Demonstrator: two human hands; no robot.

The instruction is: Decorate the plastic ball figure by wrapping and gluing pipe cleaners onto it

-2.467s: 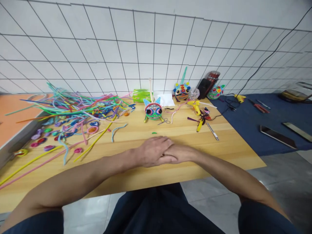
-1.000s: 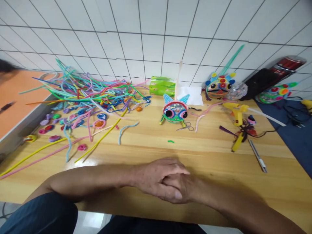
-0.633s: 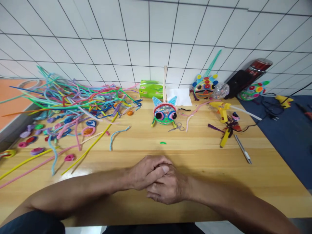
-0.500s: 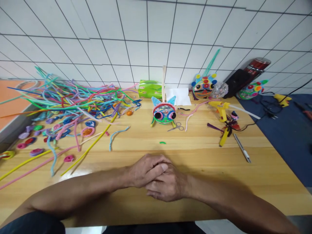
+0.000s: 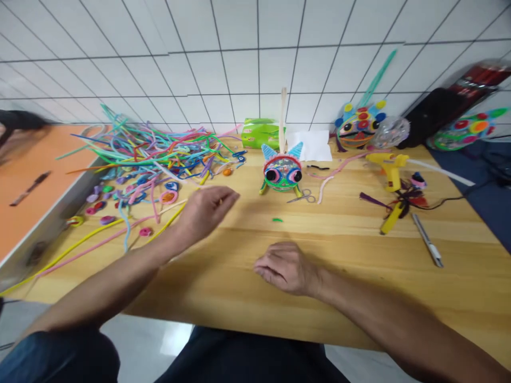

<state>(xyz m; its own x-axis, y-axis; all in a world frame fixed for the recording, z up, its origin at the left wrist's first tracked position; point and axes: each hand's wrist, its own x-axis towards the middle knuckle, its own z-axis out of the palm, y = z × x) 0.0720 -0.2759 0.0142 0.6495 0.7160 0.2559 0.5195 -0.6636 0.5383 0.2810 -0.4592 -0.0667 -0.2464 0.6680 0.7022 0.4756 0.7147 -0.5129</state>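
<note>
My left hand (image 5: 205,215) is over the left-centre of the wooden table, its fingers loosely curled together and nothing visible in them. It covers part of a yellow pipe cleaner (image 5: 165,226). My right hand (image 5: 285,268) rests on the tabletop as a loose fist, holding nothing that I can see. Beyond it lies a short green piece (image 5: 277,219). Farther back stands a craft animal (image 5: 282,174) with blue ears, big round eyes and a tall pale stick behind it. Small scissors (image 5: 302,197) lie beside its foot.
Pipe cleaners (image 5: 151,146) are heaped at the back left, with small coloured coils (image 5: 107,219) in front. A yellow glue gun (image 5: 389,169), a utility knife (image 5: 428,240) and another craft animal (image 5: 361,127) are on the right. A green packet (image 5: 261,133) stands by the tiled wall.
My hands were clasped together and are now apart. My left hand has moved left and away from me; my right stays on the table. The view has shifted left.
</note>
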